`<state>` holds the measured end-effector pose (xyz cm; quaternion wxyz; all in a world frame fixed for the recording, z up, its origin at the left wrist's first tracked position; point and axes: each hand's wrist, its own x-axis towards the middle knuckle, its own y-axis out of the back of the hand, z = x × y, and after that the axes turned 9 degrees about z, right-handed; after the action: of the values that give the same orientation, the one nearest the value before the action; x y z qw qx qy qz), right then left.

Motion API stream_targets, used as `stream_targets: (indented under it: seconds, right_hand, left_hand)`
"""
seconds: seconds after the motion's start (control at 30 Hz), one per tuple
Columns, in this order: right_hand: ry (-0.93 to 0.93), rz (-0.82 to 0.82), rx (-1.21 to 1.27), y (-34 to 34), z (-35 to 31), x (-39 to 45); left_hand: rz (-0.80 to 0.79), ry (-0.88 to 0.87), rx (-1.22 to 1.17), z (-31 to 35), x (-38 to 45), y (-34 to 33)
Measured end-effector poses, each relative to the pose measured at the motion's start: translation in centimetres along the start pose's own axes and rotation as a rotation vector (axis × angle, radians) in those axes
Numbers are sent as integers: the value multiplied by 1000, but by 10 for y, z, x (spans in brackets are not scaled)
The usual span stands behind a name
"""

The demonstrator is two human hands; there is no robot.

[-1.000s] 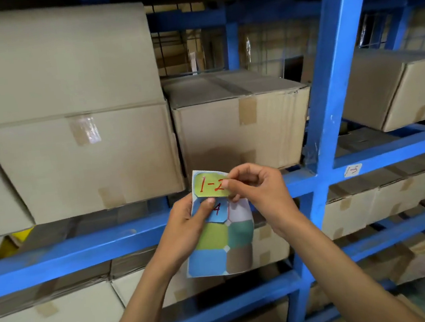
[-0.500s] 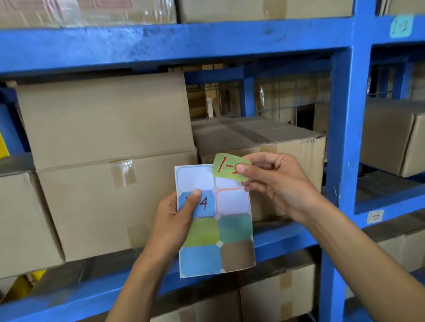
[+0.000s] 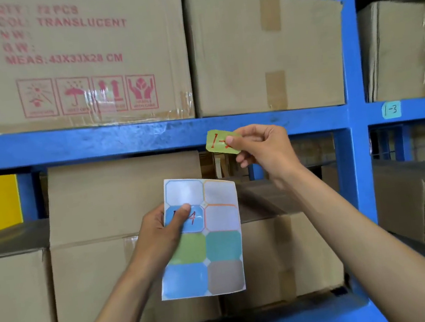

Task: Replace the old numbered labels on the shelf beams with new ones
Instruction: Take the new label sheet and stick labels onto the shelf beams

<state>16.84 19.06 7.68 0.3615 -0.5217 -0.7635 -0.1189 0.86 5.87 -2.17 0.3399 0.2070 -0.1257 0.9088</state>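
Closest in, the left hand [image 3: 161, 235] grips the sticker sheet [image 3: 201, 237] by its left edge, thumb pressed over the blue sticker marked in red, fingers curled behind. The sheet hangs well below the blue shelf beam [image 3: 124, 139], upright and a touch bowed. Thin glossy paper like this will flop if held by a corner alone, so that flat thumb clamp on the edge looks like the right hold.

Up a level, the right hand [image 3: 263, 149] pinches the green label [image 3: 221, 141] between thumb and forefinger at its right end, other fingers curled under. Red writing reads "1-", the rest hidden by the thumb. The label sits right at the beam's lower edge, in front of it; whether it touches the metal yet, I cannot tell. It's feather-light, limp and sticky-backed, so it will likely curl or fold onto itself. Best held by one end, free end laid on first, then smoothed across.

Farther along the beam, past the blue upright post [image 3: 352, 145], a pale teal label [image 3: 391, 109] reading "1-3" is stuck on. Above and below the beam, cardboard boxes [image 3: 265, 54] fill the shelves.
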Motion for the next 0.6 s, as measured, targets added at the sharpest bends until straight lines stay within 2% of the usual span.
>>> stream_targets:
  seconds: [0.33,0.6]
  right_hand:
    - [99,-45,-131,-36,-8,28]
    - [153,27,-195,-44,2,34]
  left_hand:
    - [-13,-5,-11,13,10,3]
    - [-22,-6,-20,16,13,8]
